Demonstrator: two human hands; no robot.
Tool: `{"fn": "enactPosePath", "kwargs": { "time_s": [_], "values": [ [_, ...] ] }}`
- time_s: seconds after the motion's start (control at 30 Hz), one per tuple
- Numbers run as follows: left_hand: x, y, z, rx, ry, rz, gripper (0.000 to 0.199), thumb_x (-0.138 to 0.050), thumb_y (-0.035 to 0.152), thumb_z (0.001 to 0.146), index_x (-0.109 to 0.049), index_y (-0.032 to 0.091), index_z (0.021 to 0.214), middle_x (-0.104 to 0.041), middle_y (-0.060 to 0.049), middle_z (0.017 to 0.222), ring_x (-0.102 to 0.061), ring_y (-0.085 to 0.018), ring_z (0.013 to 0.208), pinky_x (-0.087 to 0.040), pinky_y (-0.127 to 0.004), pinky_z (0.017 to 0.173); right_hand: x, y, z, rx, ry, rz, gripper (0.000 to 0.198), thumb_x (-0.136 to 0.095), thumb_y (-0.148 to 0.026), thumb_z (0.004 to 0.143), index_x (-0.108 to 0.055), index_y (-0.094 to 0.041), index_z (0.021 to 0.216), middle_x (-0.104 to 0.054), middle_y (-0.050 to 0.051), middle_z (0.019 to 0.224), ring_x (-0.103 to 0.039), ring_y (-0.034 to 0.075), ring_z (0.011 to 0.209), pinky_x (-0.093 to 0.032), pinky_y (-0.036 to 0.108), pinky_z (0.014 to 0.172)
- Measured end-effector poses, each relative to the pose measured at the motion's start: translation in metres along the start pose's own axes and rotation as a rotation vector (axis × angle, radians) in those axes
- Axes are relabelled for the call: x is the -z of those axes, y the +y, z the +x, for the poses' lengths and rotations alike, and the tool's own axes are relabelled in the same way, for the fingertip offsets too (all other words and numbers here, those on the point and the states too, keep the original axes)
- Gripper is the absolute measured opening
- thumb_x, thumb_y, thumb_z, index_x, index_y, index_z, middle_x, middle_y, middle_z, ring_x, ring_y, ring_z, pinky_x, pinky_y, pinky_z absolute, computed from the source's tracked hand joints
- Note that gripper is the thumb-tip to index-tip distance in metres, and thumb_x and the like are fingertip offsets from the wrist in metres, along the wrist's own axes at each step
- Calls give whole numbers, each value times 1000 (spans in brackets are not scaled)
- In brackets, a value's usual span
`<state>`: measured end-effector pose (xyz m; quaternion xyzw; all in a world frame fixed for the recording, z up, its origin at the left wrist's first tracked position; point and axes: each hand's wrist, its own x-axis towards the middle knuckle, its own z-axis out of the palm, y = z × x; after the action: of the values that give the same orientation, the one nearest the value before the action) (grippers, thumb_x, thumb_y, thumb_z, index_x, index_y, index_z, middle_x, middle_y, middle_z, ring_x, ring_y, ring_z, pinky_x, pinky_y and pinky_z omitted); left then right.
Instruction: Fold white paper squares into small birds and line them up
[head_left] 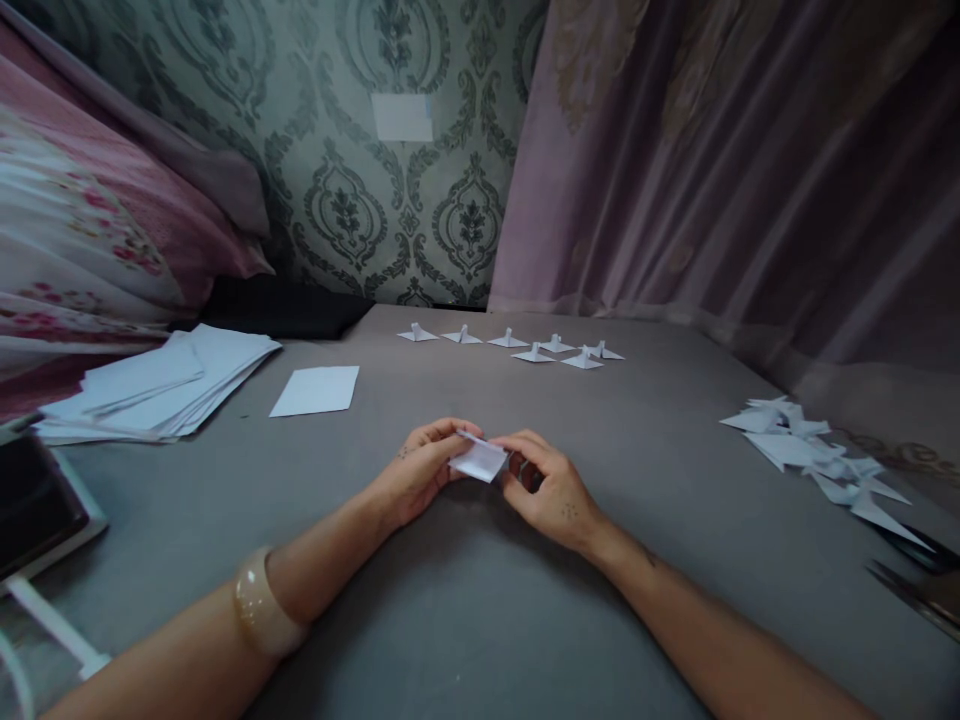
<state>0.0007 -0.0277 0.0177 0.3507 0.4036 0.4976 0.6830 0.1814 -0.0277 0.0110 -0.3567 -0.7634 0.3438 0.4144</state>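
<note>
A folded paper (477, 462) is being pinched by the left hand (431, 462) above the table (450, 625); its edge is being met by the curled right hand (553, 492), whose grip cannot be told. Seven paper figures (508, 341) are being displayed toward the table's far edge, stacked sheets (232, 362) at its left.

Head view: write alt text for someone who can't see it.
A left hand holds a small folded white paper over a grey table, the right hand at its edge. Beyond stand seven folded paper figures; a pile of folded paper lies at right, white sheets at left.
</note>
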Motion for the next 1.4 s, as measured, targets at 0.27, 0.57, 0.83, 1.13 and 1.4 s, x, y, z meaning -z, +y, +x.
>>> {"fn": "enactPosePath", "kwargs": {
  "time_s": [0.27,0.57,0.83,1.13,1.4],
  "values": [
    [3,2,-2,18,-206,-79,22,-63,13,69,-62,9,91,-72,-15,91,-69,-23,84,-53,-29,73,3,6,6,-159,124,151,21,-60,-35,82,-70,-17,82,-58,1,69,-52,11,61,-41,23,56],
    [-8,-7,-1,-83,-90,373,20,-67,30,74,-62,10,75,-69,-7,71,-62,-11,54,-44,-20,47,-3,0,7,-375,129,294,24,-67,-39,72,-68,-15,77,-62,-1,59,-54,11,53,-42,24,54],
    [-13,-7,-2,-119,-40,505,9,-63,22,67,-60,13,69,-61,1,53,-54,-8,43,-37,-17,41,-14,4,5,-355,107,258,17,-64,-29,72,-68,-15,81,-73,7,78,-67,19,71,-51,28,65],
    [-11,-4,-4,-51,-80,494,5,-60,17,65,-62,13,64,-65,-3,56,-59,-12,45,-46,-21,45,-9,3,3,-378,68,90,19,-57,-21,72,-70,-14,84,-65,0,62,-51,10,48,-40,20,45],
    [-6,-7,-5,-75,-93,570,10,-56,14,70,-65,12,69,-66,-3,58,-61,-12,51,-47,-20,49,-3,7,3,-399,47,114,22,-53,-20,72,-70,-15,84,-55,-3,55,-45,9,44,-38,20,42]
  ]
}}
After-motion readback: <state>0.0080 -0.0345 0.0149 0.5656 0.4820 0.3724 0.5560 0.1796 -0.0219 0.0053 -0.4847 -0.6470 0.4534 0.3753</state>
